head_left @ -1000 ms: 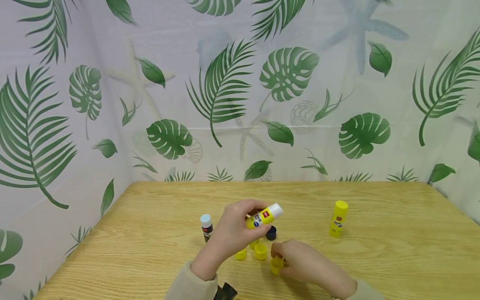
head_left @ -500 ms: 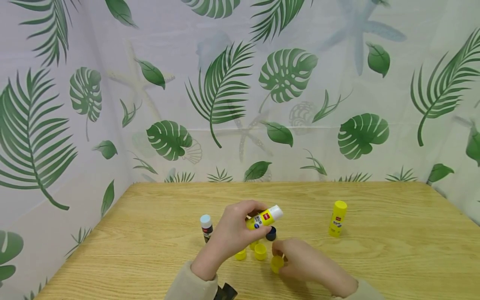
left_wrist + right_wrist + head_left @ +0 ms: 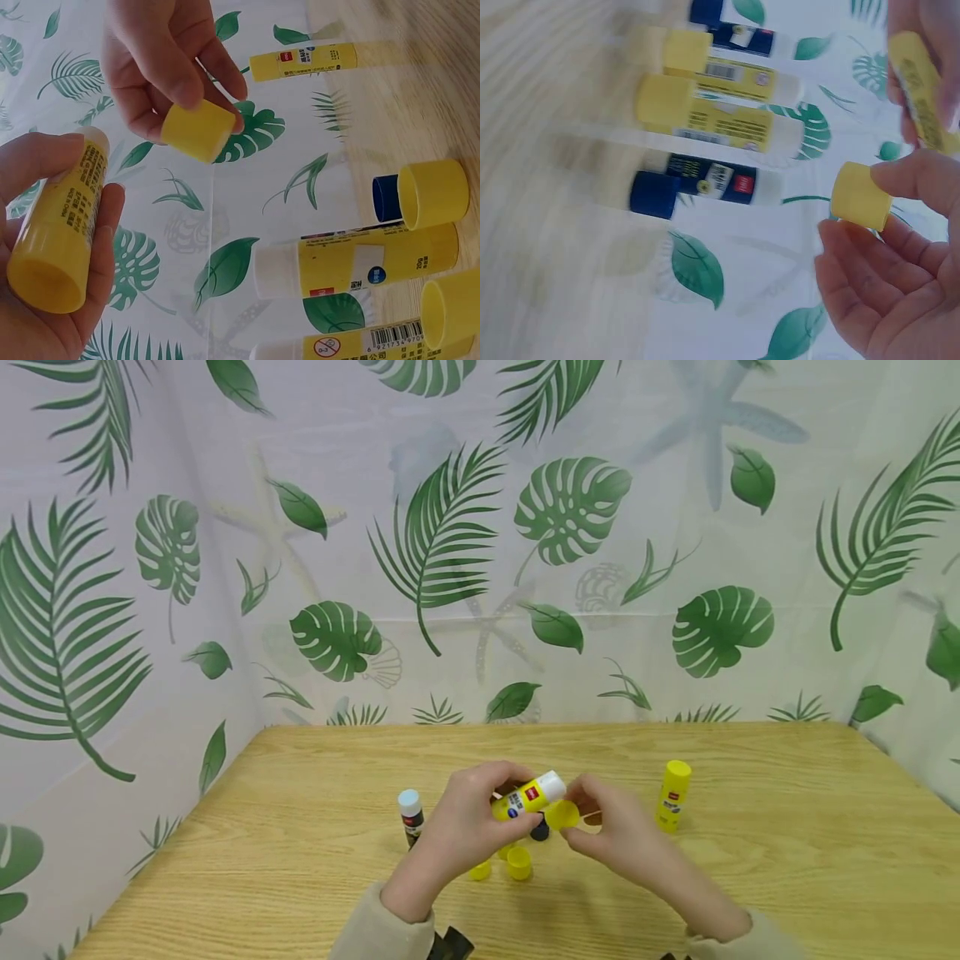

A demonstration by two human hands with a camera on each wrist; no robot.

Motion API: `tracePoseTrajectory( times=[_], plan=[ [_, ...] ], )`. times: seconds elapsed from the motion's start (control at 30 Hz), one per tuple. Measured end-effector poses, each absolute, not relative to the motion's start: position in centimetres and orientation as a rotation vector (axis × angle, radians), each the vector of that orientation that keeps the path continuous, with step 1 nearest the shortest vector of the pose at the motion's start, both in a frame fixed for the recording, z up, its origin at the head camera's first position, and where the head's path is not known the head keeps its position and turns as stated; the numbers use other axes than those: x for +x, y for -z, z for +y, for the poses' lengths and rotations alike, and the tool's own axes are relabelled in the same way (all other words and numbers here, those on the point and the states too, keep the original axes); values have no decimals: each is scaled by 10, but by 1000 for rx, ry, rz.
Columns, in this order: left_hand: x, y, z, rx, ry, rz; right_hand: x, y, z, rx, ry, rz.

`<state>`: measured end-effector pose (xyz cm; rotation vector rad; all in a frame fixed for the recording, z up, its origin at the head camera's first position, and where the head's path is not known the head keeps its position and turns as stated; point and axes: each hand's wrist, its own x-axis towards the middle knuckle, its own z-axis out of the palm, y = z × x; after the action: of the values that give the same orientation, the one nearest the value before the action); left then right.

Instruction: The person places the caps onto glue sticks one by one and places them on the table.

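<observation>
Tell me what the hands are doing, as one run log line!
left hand: holds glue stick | right hand: pinches yellow cap | cap: off the stick | second yellow stick: standing on table

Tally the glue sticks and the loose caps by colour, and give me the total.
Yellow glue sticks: 4, one of them in the left hand
Dark blue glue sticks: 2
Loose yellow caps: 3, one of them in the right hand
Loose dark blue caps: 2
Total: 11
</observation>
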<state>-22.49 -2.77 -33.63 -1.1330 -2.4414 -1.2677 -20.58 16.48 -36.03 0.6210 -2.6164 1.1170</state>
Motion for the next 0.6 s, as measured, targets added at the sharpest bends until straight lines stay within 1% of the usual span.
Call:
tracePoseTrajectory(
  times=[0.23,0.6],
  plan=[
    [-225,336,-27,-1145,1254,-2437,-200,348,168,517,-1163,-2616],
    [-225,337,-26,-1125,1231,-2470,-196,347,165,582,-1053,-2600]
  ],
)
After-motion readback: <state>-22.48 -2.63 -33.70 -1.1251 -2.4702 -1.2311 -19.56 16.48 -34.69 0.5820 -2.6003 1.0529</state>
